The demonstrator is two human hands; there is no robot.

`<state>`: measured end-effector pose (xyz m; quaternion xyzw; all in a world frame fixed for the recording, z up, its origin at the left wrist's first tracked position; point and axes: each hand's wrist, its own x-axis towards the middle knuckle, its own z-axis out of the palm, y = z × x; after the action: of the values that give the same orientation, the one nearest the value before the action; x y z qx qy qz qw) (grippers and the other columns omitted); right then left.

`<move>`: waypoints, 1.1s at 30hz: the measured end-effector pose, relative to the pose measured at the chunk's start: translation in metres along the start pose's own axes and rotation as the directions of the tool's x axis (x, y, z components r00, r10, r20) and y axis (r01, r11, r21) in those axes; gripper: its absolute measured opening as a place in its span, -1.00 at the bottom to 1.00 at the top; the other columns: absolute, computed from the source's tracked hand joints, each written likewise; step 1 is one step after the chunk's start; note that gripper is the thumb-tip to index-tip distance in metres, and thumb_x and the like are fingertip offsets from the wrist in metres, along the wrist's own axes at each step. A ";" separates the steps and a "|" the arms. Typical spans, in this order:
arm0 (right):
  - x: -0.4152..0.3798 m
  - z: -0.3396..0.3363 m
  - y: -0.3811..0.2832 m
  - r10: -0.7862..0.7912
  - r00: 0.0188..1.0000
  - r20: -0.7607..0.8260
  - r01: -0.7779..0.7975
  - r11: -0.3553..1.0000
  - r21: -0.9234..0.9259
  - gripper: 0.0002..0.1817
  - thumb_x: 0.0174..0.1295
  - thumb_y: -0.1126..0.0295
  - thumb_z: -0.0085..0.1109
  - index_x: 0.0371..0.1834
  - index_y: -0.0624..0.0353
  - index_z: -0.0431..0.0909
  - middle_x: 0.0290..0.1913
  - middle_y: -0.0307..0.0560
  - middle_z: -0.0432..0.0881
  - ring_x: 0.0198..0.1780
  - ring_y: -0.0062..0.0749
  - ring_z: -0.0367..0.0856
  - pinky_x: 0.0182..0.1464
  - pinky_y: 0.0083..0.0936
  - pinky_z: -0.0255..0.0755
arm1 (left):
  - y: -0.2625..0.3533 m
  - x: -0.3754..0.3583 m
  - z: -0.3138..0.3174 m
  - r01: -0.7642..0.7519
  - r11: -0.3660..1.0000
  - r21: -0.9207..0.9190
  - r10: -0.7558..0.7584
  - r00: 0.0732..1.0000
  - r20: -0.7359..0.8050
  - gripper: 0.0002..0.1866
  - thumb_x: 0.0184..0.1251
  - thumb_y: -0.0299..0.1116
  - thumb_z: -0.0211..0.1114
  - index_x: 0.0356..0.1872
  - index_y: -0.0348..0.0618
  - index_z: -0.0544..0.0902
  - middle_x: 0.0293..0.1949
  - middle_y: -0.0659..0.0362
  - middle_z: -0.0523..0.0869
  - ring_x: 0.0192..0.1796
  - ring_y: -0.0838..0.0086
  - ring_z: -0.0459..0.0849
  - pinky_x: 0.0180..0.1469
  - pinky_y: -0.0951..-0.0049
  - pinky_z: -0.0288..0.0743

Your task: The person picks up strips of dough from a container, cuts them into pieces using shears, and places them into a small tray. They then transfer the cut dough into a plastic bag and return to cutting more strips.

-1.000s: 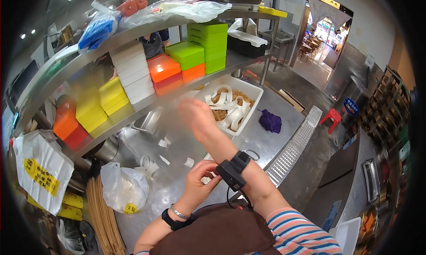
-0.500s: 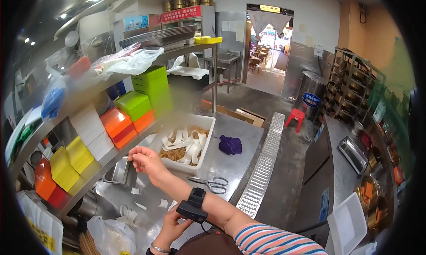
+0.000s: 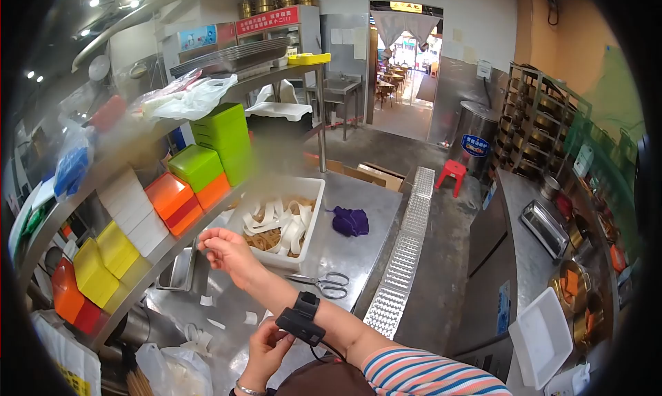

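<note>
Across the front of the view stretches my right forearm, with a small black device (image 3: 301,325) strapped near the wrist. My left hand (image 3: 265,352) grips the device's near edge between thumb and fingers. Held above the steel table (image 3: 369,254), my right hand (image 3: 229,256) has loosely bent fingers and nothing in it. Beyond it stands a white plastic bin (image 3: 318,206) holding white straps and brown, tangled material. A pair of scissors (image 3: 332,285) lies beside my right forearm, partly hidden by it. Small white scraps (image 3: 250,318) lie on the table below my right hand.
A shelf on the left carries orange, yellow, white and green boxes (image 3: 196,167). Below it sits a metal tray (image 3: 181,268). Purple cloth (image 3: 350,221) lies right of the bin. A red stool (image 3: 451,170) stands on the floor, and a counter (image 3: 510,230) runs along the right.
The view has shifted slightly, so the surroundings appear a little further left. My left hand has moved slightly at the device and still holds it. My right hand keeps its pose.
</note>
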<state>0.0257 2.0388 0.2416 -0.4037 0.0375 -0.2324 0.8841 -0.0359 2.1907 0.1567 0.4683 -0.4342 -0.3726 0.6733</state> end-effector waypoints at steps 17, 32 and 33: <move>-0.019 0.001 0.010 0.107 0.972 0.211 -0.146 0.973 0.177 -0.88 0.27 0.43 0.03 -0.16 0.09 0.50 -0.30 -0.29 0.56 -0.50 -0.71 0.37 -0.45 -0.70 0.30 | 0.005 0.004 -0.008 -0.131 0.880 0.457 0.009 0.965 0.260 -0.72 0.04 -0.56 0.40 -0.17 -0.22 0.63 -0.17 0.13 0.65 -0.07 0.34 0.62 -0.03 0.44 0.47; -0.027 -0.020 0.032 0.195 0.976 0.099 -0.208 0.968 0.143 -0.87 0.22 0.42 0.06 -0.18 0.06 0.51 -0.35 -0.33 0.58 -0.53 -0.75 0.35 -0.46 -0.72 0.28 | -0.013 -0.007 -0.010 -0.149 0.837 0.527 0.071 0.984 0.165 -0.71 -0.03 -0.53 0.40 -0.19 -0.24 0.63 -0.24 0.10 0.68 -0.19 0.33 0.66 -0.10 0.42 0.50; -0.026 -0.023 0.034 0.208 0.974 0.086 -0.218 0.967 0.130 -0.87 0.23 0.43 0.06 -0.17 0.09 0.50 -0.33 -0.30 0.58 -0.51 -0.71 0.36 -0.44 -0.69 0.30 | -0.012 -0.007 -0.009 -0.144 0.849 0.509 0.081 0.986 0.143 -0.71 -0.04 -0.54 0.39 -0.21 -0.23 0.63 -0.28 0.12 0.68 -0.24 0.34 0.66 -0.14 0.43 0.50</move>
<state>0.0095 2.0533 0.1978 -0.3429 0.0330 -0.1234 0.9306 -0.0312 2.1962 0.1419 0.5833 -0.5834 -0.2287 0.5168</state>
